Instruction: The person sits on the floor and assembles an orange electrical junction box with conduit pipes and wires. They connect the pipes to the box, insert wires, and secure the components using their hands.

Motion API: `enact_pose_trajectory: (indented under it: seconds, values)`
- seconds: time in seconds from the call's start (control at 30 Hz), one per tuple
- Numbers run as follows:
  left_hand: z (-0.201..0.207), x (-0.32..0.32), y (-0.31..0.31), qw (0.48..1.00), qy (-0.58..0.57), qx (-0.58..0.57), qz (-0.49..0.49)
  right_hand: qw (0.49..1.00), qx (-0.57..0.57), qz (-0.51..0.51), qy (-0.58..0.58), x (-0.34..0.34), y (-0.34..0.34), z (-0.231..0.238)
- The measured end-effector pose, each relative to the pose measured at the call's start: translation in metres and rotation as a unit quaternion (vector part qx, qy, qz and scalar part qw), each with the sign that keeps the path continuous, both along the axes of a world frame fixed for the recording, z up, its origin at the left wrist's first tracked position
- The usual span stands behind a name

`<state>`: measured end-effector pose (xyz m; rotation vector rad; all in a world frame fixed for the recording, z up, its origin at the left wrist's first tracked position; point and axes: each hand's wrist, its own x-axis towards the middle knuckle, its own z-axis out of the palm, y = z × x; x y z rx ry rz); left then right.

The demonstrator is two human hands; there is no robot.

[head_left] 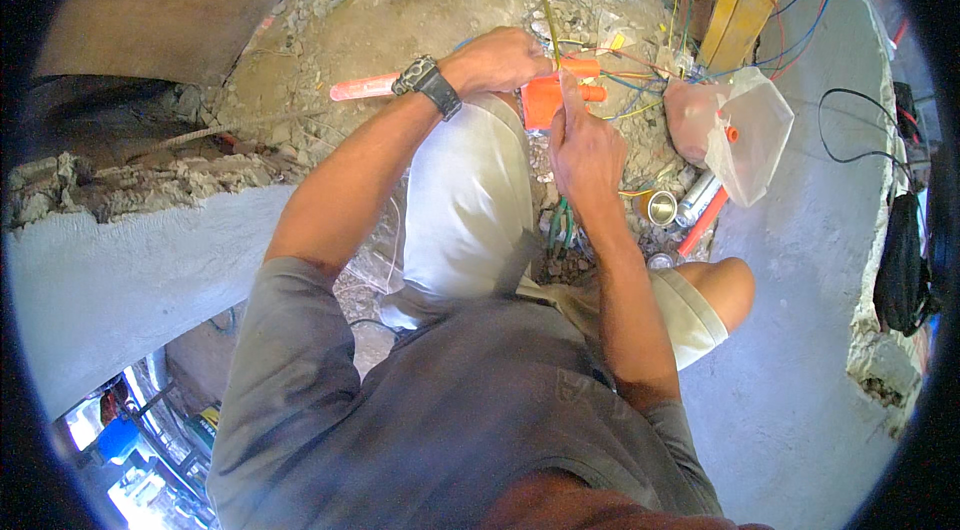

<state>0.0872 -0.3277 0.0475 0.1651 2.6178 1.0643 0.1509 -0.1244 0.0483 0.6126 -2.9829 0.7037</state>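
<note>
My left hand point(505, 60), with a dark watch point(428, 87) on the wrist, is closed over the line of an orange plastic pipe point(362, 88). The pipe's end shows left of the wrist; the fingers hide what they grip. A thin yellow strip point(551, 20) runs away from the fingertips. Just beside them sits a bright orange electrical box point(541, 105) with short pipe-like stubs on its right. My right hand point(590, 148) has its index finger stretched along the box and its thumb at the near edge. The other fingers are curled, their undersides hidden.
Rubble and coloured wires cover the ground ahead. Right of my hands are a clear plastic bag point(757, 135), an open can point(661, 208), a silver can point(697, 198) and an orange pipe point(703, 223). Green-handled pliers point(562, 224) lie nearer me. A yellow beam point(750, 0) leans behind.
</note>
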Motion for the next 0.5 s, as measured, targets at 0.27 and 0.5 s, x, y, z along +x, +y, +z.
enact_pose_trajectory:
  seconds: [0.27, 0.5]
  values:
    - [-0.007, 0.004, -0.006, 0.998, -0.044, -0.036, -0.005, 0.993, -0.080, 0.020, 0.083, -0.004, -0.010, -0.021]
    - [0.008, 0.017, 0.012, 0.965, 0.086, -0.246, 0.034, 0.999, -0.004, 0.013, 0.052, -0.012, -0.032, 0.003]
